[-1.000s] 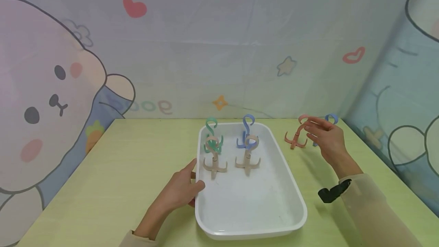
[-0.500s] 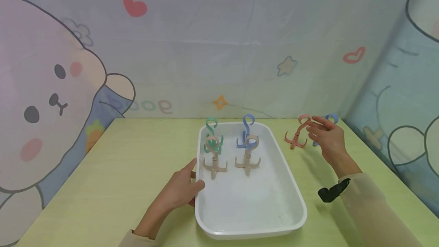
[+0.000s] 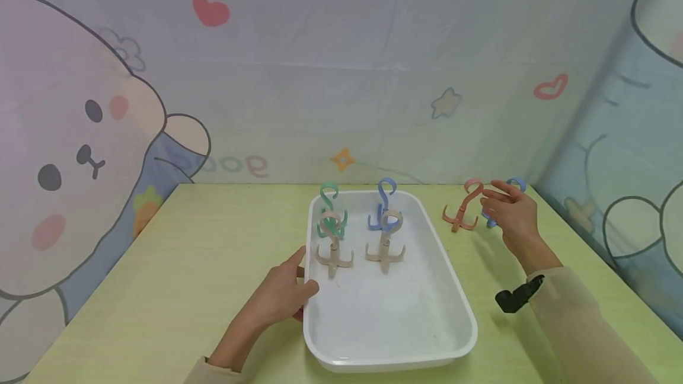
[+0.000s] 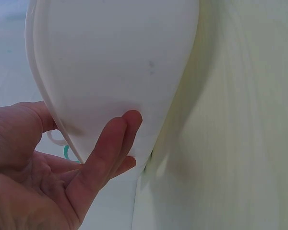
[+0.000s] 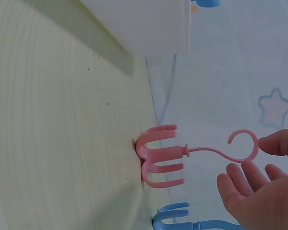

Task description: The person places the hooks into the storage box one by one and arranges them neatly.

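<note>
My left hand (image 3: 280, 295) grips the left side of the white tray (image 3: 395, 325), thumb over the rim and fingers against the outer wall. In the left wrist view, that wall (image 4: 105, 62) stands above the tabletop. To the tray's right stands a pink multi-prong hook (image 3: 461, 212), prongs down and curled top up. My right hand (image 3: 512, 215) is just right of its curl, fingers loosely bent and apart. In the right wrist view, the thumb tip is right at the pink hook's (image 5: 165, 153) curl. Behind the right hand, a blue hook (image 3: 491, 221) is partly hidden.
Inside the tray's far half stand a green hook (image 3: 341, 232), a blue hook (image 3: 380, 216) and two beige hooks (image 3: 334, 253), all upright. The pale yellow table (image 3: 213, 253) ends at a cartoon-printed cloth (image 3: 341, 105) at the back, with another cloth side on the right.
My right hand has shifted slightly right, off the pink hook's curl, and more of that hook shows. The pink hook, the tray and my left hand have stayed put.
</note>
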`<move>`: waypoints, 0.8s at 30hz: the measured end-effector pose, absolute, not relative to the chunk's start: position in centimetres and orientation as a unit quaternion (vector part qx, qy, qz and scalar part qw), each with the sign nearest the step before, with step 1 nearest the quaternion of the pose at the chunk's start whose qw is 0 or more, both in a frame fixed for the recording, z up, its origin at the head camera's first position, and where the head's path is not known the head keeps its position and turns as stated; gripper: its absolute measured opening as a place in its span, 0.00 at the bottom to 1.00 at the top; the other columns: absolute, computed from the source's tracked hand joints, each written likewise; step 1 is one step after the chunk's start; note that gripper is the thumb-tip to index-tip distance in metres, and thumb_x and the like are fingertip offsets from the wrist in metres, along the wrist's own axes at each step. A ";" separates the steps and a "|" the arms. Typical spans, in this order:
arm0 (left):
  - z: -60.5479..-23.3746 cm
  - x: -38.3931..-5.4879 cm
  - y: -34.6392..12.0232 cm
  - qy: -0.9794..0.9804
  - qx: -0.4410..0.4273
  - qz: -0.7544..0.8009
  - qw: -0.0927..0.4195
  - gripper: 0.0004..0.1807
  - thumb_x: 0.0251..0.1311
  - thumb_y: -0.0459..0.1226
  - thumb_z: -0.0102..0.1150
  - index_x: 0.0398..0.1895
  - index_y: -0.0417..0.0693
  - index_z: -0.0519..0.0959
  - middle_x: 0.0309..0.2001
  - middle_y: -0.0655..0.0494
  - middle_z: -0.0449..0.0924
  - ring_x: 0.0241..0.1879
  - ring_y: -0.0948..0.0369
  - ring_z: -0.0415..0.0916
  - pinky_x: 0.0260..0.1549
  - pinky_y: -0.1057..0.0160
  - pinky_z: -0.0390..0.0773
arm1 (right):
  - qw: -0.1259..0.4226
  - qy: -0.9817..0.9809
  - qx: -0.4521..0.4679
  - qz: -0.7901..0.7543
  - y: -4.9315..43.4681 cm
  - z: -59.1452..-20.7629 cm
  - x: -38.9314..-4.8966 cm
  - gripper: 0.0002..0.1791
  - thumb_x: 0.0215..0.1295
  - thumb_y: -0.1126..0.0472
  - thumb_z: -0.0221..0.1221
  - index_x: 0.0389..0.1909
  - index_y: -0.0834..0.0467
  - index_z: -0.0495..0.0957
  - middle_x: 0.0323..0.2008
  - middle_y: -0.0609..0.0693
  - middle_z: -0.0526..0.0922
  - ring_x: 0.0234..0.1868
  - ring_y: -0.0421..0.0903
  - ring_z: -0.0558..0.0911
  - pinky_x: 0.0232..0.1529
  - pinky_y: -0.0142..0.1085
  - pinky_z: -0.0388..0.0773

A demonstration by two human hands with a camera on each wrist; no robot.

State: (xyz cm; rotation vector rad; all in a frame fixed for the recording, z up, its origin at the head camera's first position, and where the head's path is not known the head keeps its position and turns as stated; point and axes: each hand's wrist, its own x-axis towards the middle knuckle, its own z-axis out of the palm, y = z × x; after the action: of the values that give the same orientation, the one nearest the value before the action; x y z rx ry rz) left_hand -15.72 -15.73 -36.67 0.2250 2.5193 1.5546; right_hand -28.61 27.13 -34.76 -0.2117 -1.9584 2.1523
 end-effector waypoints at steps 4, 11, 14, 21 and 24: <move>-36.7 -15.7 -15.8 0.845 0.076 0.522 0.087 0.42 0.62 0.31 0.53 0.83 0.46 0.57 0.57 0.32 0.81 0.24 0.53 0.88 0.20 0.54 0.89 | 0.111 -0.668 -0.070 0.733 27.2 -34.8 -28.9 0.21 0.73 0.71 0.58 0.62 0.52 0.74 0.33 0.31 0.87 0.34 0.27 0.87 0.38 0.20 0.85; -36.8 -15.8 -15.8 0.847 0.074 0.519 0.086 0.42 0.63 0.31 0.53 0.83 0.47 0.57 0.57 0.32 0.82 0.24 0.53 0.88 0.20 0.54 0.89 | 0.097 -0.694 -0.072 0.709 27.4 -34.8 -29.5 0.26 0.72 0.66 0.64 0.69 0.55 0.72 0.36 0.31 0.85 0.37 0.26 0.85 0.48 0.23 0.86; -36.8 -15.8 -15.9 0.848 0.073 0.518 0.087 0.42 0.63 0.31 0.53 0.83 0.46 0.57 0.57 0.32 0.81 0.24 0.53 0.87 0.20 0.54 0.89 | 0.086 -0.712 -0.078 0.692 27.5 -34.9 -29.9 0.32 0.72 0.64 0.64 0.75 0.57 0.68 0.40 0.32 0.83 0.39 0.25 0.83 0.67 0.36 0.81; -36.8 -15.8 -15.8 0.845 0.076 0.521 0.089 0.42 0.63 0.31 0.54 0.83 0.47 0.57 0.58 0.31 0.81 0.25 0.54 0.88 0.21 0.54 0.89 | 0.054 -0.739 -0.092 0.665 27.6 -35.6 -30.9 0.39 0.76 0.61 0.60 0.84 0.57 0.56 0.78 0.58 0.68 0.54 0.32 0.81 0.80 0.54 0.64; -36.8 -15.8 -15.9 0.845 0.075 0.522 0.088 0.42 0.62 0.31 0.53 0.83 0.47 0.57 0.58 0.31 0.81 0.24 0.54 0.87 0.21 0.54 0.89 | 0.050 -0.739 -0.088 0.666 27.7 -35.9 -31.2 0.40 0.77 0.61 0.60 0.84 0.57 0.55 0.77 0.59 0.69 0.61 0.36 0.79 0.81 0.53 0.63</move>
State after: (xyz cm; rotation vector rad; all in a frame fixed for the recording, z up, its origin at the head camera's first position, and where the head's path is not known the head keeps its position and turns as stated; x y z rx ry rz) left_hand -15.80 -15.86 -36.80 0.2243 2.5169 1.5527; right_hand -31.18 27.65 -35.85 -0.2673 -2.2498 2.0295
